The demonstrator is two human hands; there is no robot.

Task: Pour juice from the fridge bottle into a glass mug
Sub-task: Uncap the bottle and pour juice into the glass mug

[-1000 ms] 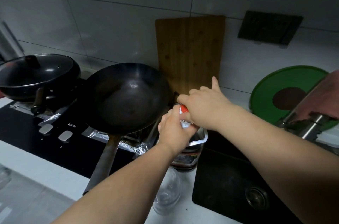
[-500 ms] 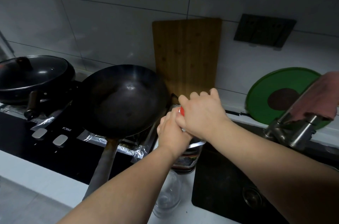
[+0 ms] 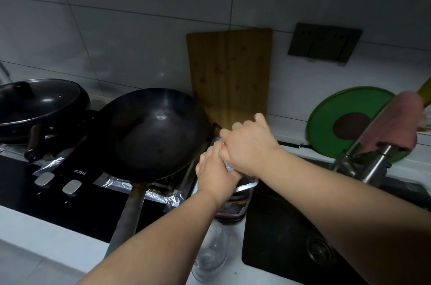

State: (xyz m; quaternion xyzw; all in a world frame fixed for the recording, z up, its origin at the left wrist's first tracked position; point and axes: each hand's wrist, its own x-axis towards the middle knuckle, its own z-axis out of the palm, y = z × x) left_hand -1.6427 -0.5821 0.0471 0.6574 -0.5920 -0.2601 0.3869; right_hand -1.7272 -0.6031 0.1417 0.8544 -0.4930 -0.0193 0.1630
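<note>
The juice bottle (image 3: 235, 205) stands upright on the white counter between the stove and the sink, with a dark label and dark liquid inside. My left hand (image 3: 214, 172) is wrapped around its neck. Over its top, my right hand (image 3: 249, 144) is closed on the red cap (image 3: 224, 144), of which only a sliver shows. The clear glass mug (image 3: 211, 254) stands on the counter just in front of the bottle, under my left forearm, and looks empty.
A black wok (image 3: 154, 133) sits on the stove left of the bottle, its long handle pointing toward me. A lidded pan (image 3: 39, 102) is at far left. A wooden cutting board (image 3: 229, 74) leans on the wall. The dark sink (image 3: 291, 233), tap (image 3: 363, 161) and green lid (image 3: 345, 119) lie right.
My right hand's fingers, spread over the cap a second ago, have curled tight around it and the hand has turned slightly. The left hand keeps its hold on the neck. The view shifted a little.
</note>
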